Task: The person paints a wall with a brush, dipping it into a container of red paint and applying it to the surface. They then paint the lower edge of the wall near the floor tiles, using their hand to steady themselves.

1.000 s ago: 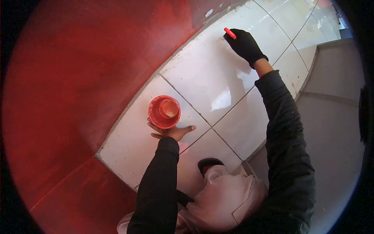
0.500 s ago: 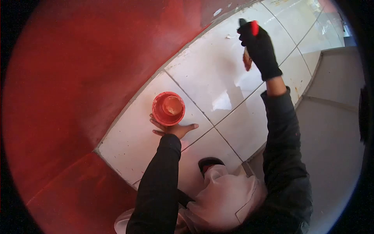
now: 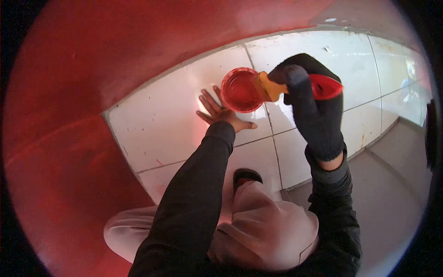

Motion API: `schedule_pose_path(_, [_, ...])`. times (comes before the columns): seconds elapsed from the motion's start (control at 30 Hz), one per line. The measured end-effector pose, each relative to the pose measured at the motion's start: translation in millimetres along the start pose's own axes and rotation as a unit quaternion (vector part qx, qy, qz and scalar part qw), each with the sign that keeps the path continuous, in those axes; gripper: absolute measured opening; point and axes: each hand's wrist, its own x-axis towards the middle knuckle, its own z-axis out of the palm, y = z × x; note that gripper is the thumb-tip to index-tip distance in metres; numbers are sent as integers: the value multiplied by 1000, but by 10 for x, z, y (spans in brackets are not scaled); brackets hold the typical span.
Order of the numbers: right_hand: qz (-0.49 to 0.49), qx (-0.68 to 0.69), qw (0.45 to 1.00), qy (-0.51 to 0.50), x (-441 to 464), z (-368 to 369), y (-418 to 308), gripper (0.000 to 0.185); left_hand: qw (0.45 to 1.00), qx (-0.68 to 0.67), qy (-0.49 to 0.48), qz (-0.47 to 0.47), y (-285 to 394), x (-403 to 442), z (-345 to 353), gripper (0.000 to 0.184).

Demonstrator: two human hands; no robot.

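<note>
A round red container (image 3: pixel 239 92) with red paint inside stands on the white tiles. Beside its lower left rim, my bare left hand (image 3: pixel 220 112) lies with spread fingers on the tile, close against the container. Wearing a black glove, my right hand (image 3: pixel 311 94) is closed round a paintbrush (image 3: pixel 272 87) with a red handle end and a yellow ferrule. The ferrule is over the container's right rim; the bristle tip is hard to make out against the red.
A red-painted surface (image 3: pixel 64 111) borders the white tiled surface (image 3: pixel 157 127) at the left and top. Grey surface (image 3: pixel 378 184) lies at the lower right. My bent leg (image 3: pixel 267 226) and a dark shoe (image 3: pixel 247 177) are below my hands.
My right hand has come down from the upper right tiles to the container, bringing the brush over its rim. The view has turned; my left hand stays by the container, its fingers more spread.
</note>
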Motion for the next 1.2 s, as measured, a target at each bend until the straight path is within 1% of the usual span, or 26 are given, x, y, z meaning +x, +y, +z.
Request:
schedule_pose_path(0.03, [-25, -54, 998, -25, 37, 71, 50, 30, 1000, -1, -2, 0, 8, -5, -20, 155])
schedule_pose_path(0.07, [-25, -54, 998, -35, 56, 131, 85, 30, 1000, -9, -6, -5, 0, -10, -31, 155])
schedule_pose_path(0.13, [-47, -128, 988, -65, 74, 224, 148, 24, 1000, -28, -4, 14, -14, -23, -42, 156])
schedule_pose_path(0.17, [-76, -156, 983, -61, 75, 261, 185, 22, 1000, -20, -2, 14, -11, -27, -47, 156])
schedule_pose_path(0.2, [-75, -157, 983, -66, 68, 280, 210, 22, 1000, -25, -4, 12, -16, -25, -42, 156])
schedule_pose_path(0.23, [-65, -164, 982, -67, 60, 288, 232, 16, 1000, -27, -2, 15, -19, -20, -39, 156])
schedule_pose_path(0.27, [-55, -171, 981, -68, 58, 301, 244, 13, 999, -29, 1, 20, -24, -13, -35, 156])
schedule_pose_path(0.4, [-38, -171, 983, -54, 75, 344, 259, 12, 999, -38, 7, 24, -36, -5, -20, 155])
schedule_pose_path(0.6, [-30, -164, 985, -46, 82, 382, 326, 17, 999, -46, 1, 27, -36, -13, -48, 154])
schedule_pose_path(0.67, [11, -156, 988, -21, 73, 391, 330, 21, 999, -37, -5, 26, -37, 8, -41, 155])
schedule_pose_path(0.8, [-21, -152, 988, -12, 68, 374, 362, 24, 999, -22, -9, 23, -39, 6, -46, 156])
schedule_pose_path(0.87, [32, -106, 994, 4, 43, 338, 352, 26, 999, -23, -8, 23, -40, 5, -40, 155])
schedule_pose_path(0.93, [34, -32, 997, 64, 25, 298, 366, 30, 999, -24, -9, 25, -36, -1, -40, 155])
schedule_pose_path(0.97, [67, 18, 994, 88, 3, 256, 355, 33, 999, -21, -14, 23, -34, -3, -51, 155])
schedule_pose_path(1.0, [101, 68, 986, 112, -16, 200, 349, 37, 999, -19, -19, 21, -30, -5, -63, 154])
schedule_pose_path(1.07, [128, 111, 978, 122, -49, 69, 447, 43, 999, -32, -13, 21, -31, -20, -77, 154])
schedule_pose_path(1.1, [174, 129, 966, 142, -61, 25, 456, 46, 999, -44, -8, 20, -31, -28, -84, 153])
schedule_pose_path(1.13, [173, 128, 965, 147, -82, -20, 506, 46, 999, -42, -7, 24, -29, -32, -88, 153])
schedule_pose_path(1.2, [211, 242, 937, 139, -159, -86, 715, 48, 999, -31, -3, 20, -21, -42, -81, 153])
